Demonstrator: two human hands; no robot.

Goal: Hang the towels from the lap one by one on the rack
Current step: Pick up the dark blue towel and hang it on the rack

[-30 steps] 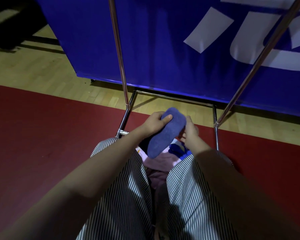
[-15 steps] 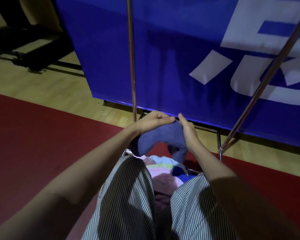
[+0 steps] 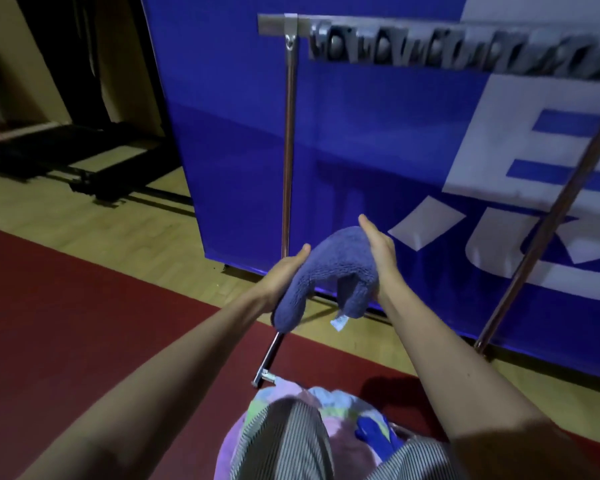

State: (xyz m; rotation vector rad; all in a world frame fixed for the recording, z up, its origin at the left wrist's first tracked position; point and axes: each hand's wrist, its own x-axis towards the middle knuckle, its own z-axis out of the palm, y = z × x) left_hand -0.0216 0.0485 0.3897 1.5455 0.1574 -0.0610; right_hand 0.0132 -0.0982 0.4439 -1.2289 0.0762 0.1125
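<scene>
between the fingers, a bunched towel (image 3: 329,271), left hand (image 3: 284,275) and right hand (image 3: 378,252) both gripping; spread it flat first, then lift over the rack (image 3: 289,133) above.

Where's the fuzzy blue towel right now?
Middle of the head view: the towel hangs between the left hand and right hand, just right of the rack post, below the top bar.

Dim all round me — my forearms (image 3: 146,393) sink into shadow near the bottom edge, and the far left is almost black. The blue banner (image 3: 378,140) takes the most light; the rack (image 3: 465,46) smears with motion blur along its top bar.
</scene>
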